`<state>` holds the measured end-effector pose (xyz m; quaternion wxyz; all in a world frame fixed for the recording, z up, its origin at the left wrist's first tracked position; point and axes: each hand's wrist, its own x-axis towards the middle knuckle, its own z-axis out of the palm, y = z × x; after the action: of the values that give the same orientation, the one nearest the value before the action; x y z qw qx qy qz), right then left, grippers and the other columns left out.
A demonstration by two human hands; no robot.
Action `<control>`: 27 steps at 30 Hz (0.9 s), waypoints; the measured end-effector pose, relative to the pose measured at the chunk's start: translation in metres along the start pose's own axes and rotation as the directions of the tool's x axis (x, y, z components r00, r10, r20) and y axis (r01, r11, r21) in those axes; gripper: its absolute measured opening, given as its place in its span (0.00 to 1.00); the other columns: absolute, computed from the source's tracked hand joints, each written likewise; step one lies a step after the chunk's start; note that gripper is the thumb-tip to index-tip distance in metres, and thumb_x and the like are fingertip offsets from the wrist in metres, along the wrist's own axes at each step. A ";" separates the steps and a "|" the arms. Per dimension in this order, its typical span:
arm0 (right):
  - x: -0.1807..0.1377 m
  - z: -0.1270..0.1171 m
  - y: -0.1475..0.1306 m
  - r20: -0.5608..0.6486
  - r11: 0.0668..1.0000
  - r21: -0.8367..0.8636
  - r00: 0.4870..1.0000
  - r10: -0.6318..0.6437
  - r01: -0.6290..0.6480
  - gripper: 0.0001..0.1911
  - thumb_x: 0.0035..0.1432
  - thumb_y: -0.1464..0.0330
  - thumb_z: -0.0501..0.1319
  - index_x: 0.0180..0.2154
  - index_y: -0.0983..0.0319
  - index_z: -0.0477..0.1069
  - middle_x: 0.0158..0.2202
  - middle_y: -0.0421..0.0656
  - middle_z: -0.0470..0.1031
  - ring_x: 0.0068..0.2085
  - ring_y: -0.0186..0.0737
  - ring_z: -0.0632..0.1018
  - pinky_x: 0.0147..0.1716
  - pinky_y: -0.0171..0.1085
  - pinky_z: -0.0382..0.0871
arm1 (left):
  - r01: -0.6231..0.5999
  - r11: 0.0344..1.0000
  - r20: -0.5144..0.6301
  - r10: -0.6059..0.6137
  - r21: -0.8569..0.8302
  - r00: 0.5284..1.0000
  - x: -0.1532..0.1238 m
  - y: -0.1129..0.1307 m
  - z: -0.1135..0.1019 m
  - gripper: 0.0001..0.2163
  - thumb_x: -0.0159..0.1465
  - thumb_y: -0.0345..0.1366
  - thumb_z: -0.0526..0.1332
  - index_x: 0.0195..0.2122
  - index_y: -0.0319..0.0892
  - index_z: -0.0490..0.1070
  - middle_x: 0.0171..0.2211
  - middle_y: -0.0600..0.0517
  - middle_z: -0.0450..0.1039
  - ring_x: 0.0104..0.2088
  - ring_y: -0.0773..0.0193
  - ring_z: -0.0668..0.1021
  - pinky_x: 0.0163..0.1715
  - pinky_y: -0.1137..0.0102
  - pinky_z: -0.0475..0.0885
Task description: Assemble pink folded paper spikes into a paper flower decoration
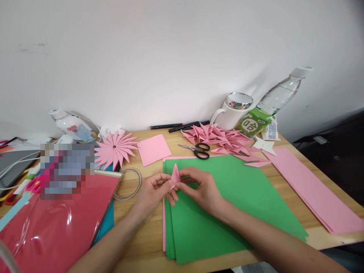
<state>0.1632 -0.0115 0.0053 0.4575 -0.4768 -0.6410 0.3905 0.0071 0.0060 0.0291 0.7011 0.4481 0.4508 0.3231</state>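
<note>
Between my two hands is a small folded piece of pink paper [175, 177], its pointed tip upward. My left hand [156, 188] pinches its left side with thumb and fingers. On the other side, my right hand [201, 187] grips the paper between thumb and forefinger. Both hands are over the left part of a stack of green paper sheets [227, 212], with pink sheets showing under its left edge. Just beyond the hands lie scissors [199, 150] with black handles. A square of pink paper [154, 149] rests behind my left hand.
A pink paper star [114, 149] stands back left, near a silver ring [139, 182] and a red plastic-wrapped pack [54, 220]. Folded pink pieces [218, 137] are heaped before a white mug [231, 112], a green box [253, 123] and a bottle [281, 93]. Pink strips [313, 189] lie right.
</note>
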 end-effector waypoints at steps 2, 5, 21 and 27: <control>-0.001 0.000 0.000 -0.002 1.000 0.020 1.000 0.012 -0.012 0.08 0.52 0.68 0.62 0.37 0.61 0.72 0.35 0.44 0.74 0.36 0.38 0.75 0.36 0.39 0.74 | -0.002 1.000 -0.002 0.002 0.003 1.000 0.000 0.000 0.000 0.10 0.54 0.38 0.64 0.30 0.35 0.69 0.21 0.52 0.72 0.18 0.70 0.73 0.17 0.76 0.68; 0.000 0.000 0.000 -0.018 1.000 0.022 1.000 0.013 -0.012 0.07 0.52 0.69 0.62 0.36 0.62 0.71 0.35 0.44 0.73 0.36 0.38 0.75 0.36 0.38 0.74 | -0.003 1.000 -0.031 0.003 -0.004 1.000 0.001 -0.002 0.000 0.11 0.53 0.38 0.64 0.32 0.36 0.68 0.21 0.53 0.71 0.19 0.69 0.73 0.17 0.75 0.68; 0.003 -0.001 0.003 -0.009 0.966 0.234 0.993 0.118 -0.112 0.11 0.48 0.63 0.66 0.32 0.61 0.68 0.34 0.42 0.70 0.36 0.36 0.74 0.36 0.36 0.72 | 0.055 0.993 0.134 -0.041 -0.108 0.990 0.001 -0.001 -0.006 0.10 0.57 0.39 0.62 0.31 0.35 0.71 0.24 0.51 0.70 0.26 0.68 0.72 0.25 0.73 0.65; 0.000 0.002 0.001 -0.026 0.994 0.110 0.999 0.022 -0.020 0.04 0.52 0.68 0.62 0.32 0.59 0.74 0.32 0.42 0.72 0.35 0.37 0.74 0.35 0.37 0.71 | 0.029 0.999 0.144 -0.022 -0.045 0.989 0.000 -0.003 -0.006 0.11 0.58 0.41 0.60 0.30 0.36 0.70 0.23 0.51 0.70 0.24 0.68 0.72 0.25 0.73 0.65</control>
<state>0.1618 -0.0117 0.0035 0.4874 -0.4628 -0.6074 0.4234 0.0014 0.0073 0.0250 0.7461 0.4478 0.3973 0.2916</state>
